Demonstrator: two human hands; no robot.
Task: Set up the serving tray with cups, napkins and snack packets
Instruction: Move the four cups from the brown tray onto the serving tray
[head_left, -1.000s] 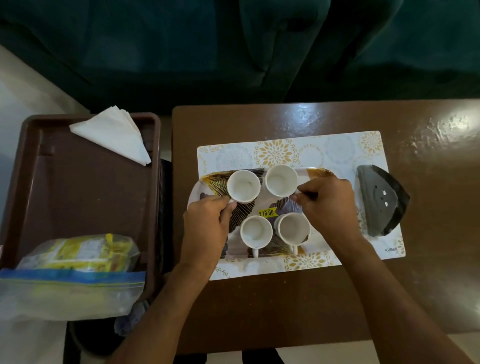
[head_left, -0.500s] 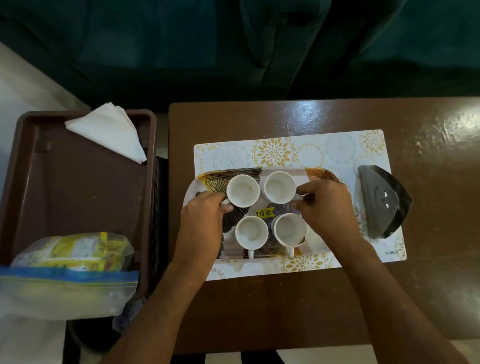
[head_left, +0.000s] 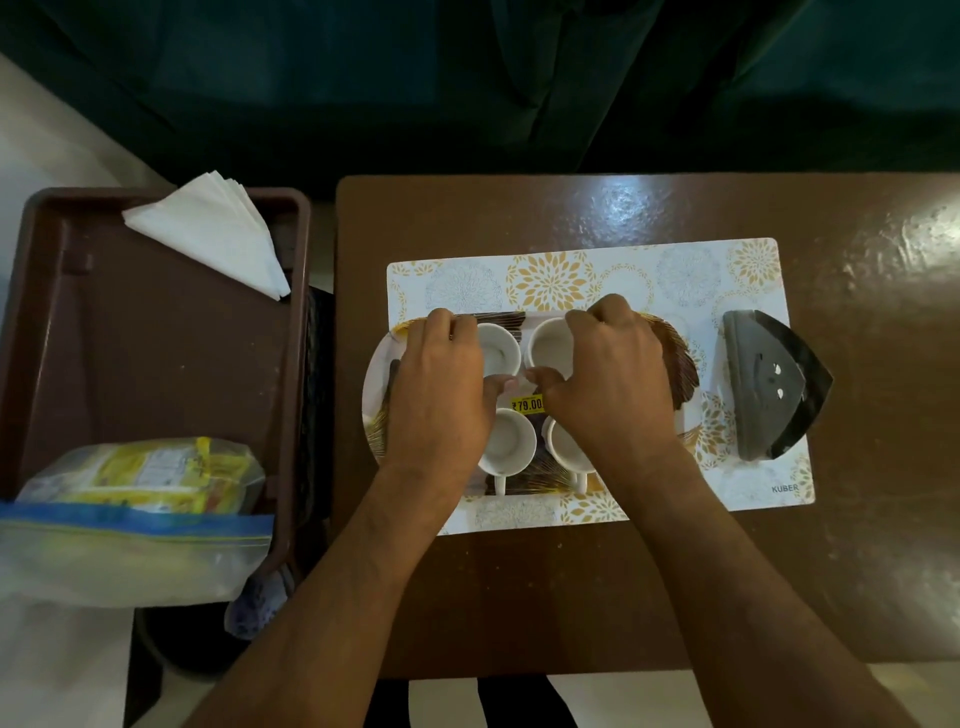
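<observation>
From my feed, both forearms reach forward over the near edge of the brown desk (head_left: 571, 597). To the near left, a zip bag of snack packets (head_left: 130, 514) lies at the near end of a brown bin (head_left: 47, 332) that stands beside the desk. On the desk, a floral placemat (head_left: 550, 270) carries the oval serving tray (head_left: 371, 410). Two white cups stand at the tray's near side, handles pointing toward me: the near left cup (head_left: 506, 441) and the near right cup (head_left: 566, 452), the latter partly under my wrist. A yellow price sticker (head_left: 527, 404) shows between them and the far pair. My left hand (head_left: 441, 389) curls over the far left cup (head_left: 498, 348), fingers at its far rim and thumb near its near rim, gripping it. My right hand (head_left: 608, 379) wraps the far right cup (head_left: 548, 345) in the same way. Right of the tray, a dark wedge-shaped napkin holder (head_left: 769, 384) sits on the placemat. Farther left, folded white napkins (head_left: 213, 234) rest at the bin's far end.
</observation>
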